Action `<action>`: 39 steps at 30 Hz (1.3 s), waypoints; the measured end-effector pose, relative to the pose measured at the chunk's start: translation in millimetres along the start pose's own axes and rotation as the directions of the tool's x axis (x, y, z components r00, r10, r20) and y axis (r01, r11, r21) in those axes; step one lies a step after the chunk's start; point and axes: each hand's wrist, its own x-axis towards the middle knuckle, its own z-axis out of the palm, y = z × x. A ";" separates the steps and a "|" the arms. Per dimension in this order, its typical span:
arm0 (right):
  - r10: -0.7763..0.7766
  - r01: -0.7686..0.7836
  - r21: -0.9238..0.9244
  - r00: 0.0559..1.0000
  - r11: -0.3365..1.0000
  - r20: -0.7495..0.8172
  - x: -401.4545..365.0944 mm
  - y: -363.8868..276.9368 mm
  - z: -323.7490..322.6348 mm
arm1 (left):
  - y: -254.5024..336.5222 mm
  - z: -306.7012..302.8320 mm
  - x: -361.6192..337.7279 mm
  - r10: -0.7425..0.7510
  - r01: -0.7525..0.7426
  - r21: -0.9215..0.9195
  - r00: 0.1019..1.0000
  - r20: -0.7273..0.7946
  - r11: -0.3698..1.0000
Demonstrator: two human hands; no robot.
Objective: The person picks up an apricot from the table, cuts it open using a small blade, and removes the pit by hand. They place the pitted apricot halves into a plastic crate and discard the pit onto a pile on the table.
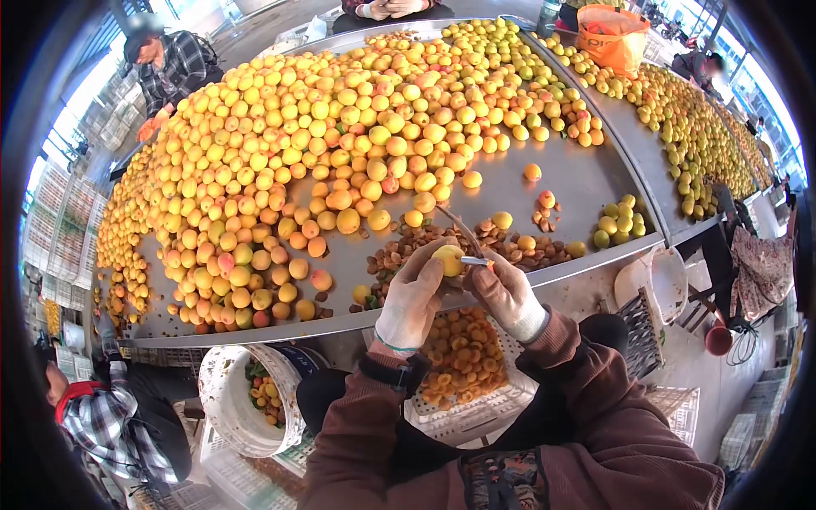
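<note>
Head view, and the left hand point(415, 297) pinches a fruit point(446, 260) at the table's point(595, 261) near edge; should it roll, the knife point(478, 261), clasped in the right hand point(507, 293), could skid into those left fingers! Some left fingertips hide behind the fruit, the knife's edge is hard to make out, and whether it's biting, I can't tell.

Fruit point(447, 259), one: yellow, rounded, sitting in left hand point(414, 297). Slim tool point(460, 225), one: brown, long, slanting up and leftward from right hand point(505, 296). Silvery piece point(477, 262): showing beside fruit.
</note>
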 end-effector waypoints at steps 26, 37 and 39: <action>0.109 -0.113 -0.034 0.988 0.993 -0.113 0.1 19.1 20.4 | 3.1 3.3 -0.3 0.077 -0.031 0.324 0.989 -0.128 0.946; -0.023 -0.063 -0.478 0.985 0.876 -0.172 12.3 22.6 17.4 | 14.2 -1.9 5.7 0.455 -0.290 0.955 0.859 0.235 0.053; -0.032 -0.080 -0.668 0.988 0.740 -0.154 14.7 24.5 16.7 | 9.9 -5.9 9.6 0.488 -0.273 0.953 0.855 0.176 0.135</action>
